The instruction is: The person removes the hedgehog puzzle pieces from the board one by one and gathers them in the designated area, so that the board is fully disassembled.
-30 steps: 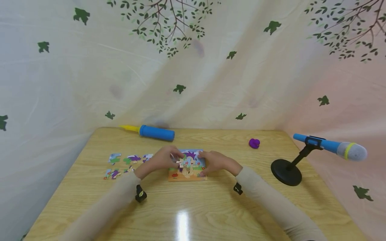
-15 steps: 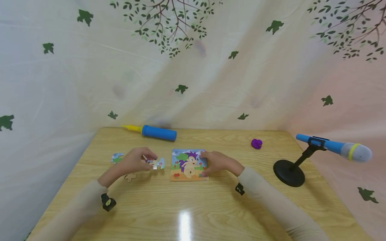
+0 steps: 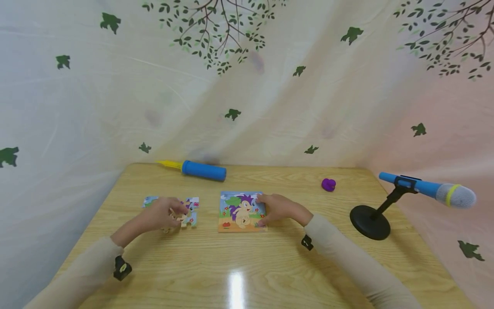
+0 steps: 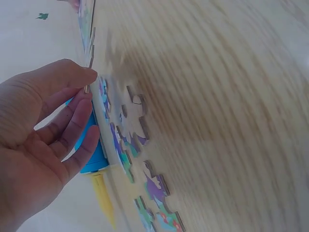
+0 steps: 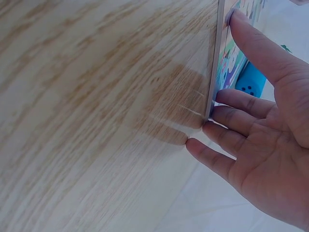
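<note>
Between thumb and fingertips my left hand (image 3: 162, 213) pinches a jigsaw puzzle piece (image 3: 190, 220), which shows edge-on as a thin strip in the left wrist view. Several loose puzzle pieces (image 4: 131, 121) lie on the table under and around that hand, which partly hides them in the head view. To their right is a square puzzle board (image 3: 231, 225) with a purple-spined hedgehog picture. My right hand (image 3: 281, 207) rests at the board's right side, fingers extended. In the right wrist view its thumb (image 5: 251, 36) lies on the picture, and its fingertips meet the board's edge and the table.
A blue hand pump (image 3: 203, 170) with a yellow nozzle lies at the table's back left. A small purple object (image 3: 328, 185) sits at the back right. On the right stands a blue toy microphone (image 3: 426, 189) on a black round-based stand. A printed cloth hangs behind the table.
My left hand has drawn back leftward from the board to the loose pieces, now with a puzzle piece between its fingers. The right hand stays at the board's right edge.
</note>
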`<state>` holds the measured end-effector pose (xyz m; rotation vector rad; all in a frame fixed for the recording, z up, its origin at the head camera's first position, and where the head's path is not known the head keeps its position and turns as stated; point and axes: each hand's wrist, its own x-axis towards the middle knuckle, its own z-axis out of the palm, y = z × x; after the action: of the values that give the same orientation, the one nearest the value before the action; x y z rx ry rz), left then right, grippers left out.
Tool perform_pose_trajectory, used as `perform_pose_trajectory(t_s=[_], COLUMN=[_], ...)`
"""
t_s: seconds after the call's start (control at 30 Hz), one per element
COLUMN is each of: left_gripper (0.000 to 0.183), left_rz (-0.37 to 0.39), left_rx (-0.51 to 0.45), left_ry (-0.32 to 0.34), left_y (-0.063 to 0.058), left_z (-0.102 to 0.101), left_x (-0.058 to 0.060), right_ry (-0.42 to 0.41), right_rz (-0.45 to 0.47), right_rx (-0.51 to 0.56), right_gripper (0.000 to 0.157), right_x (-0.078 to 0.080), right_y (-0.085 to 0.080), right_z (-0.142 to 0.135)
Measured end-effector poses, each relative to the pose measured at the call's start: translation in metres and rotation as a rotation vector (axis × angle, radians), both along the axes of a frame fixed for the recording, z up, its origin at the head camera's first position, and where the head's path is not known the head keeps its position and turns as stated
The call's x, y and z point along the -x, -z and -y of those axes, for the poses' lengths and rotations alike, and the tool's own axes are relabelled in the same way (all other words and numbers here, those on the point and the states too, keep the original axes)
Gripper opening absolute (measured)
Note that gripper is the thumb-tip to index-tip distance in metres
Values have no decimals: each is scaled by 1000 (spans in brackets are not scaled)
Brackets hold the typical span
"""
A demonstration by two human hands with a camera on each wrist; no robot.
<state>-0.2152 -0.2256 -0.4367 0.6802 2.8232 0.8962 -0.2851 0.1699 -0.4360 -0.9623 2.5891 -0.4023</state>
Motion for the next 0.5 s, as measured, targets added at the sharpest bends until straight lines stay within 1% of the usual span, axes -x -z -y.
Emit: perform_pose_trajectory(t_s=[0.27, 0.5], left_gripper=[22, 23], left_rz=[12, 19], left_rx=[19, 44], left_ry=[23, 45], left_y=[5, 8], left_z=[0, 0], left_x=[3, 6], right_ry=[3, 9], right_rz=[6, 5], right_rx=[0, -5], right_gripper=[84, 86], right_x=[0, 1], right_y=[1, 1], right_z=[-1, 0])
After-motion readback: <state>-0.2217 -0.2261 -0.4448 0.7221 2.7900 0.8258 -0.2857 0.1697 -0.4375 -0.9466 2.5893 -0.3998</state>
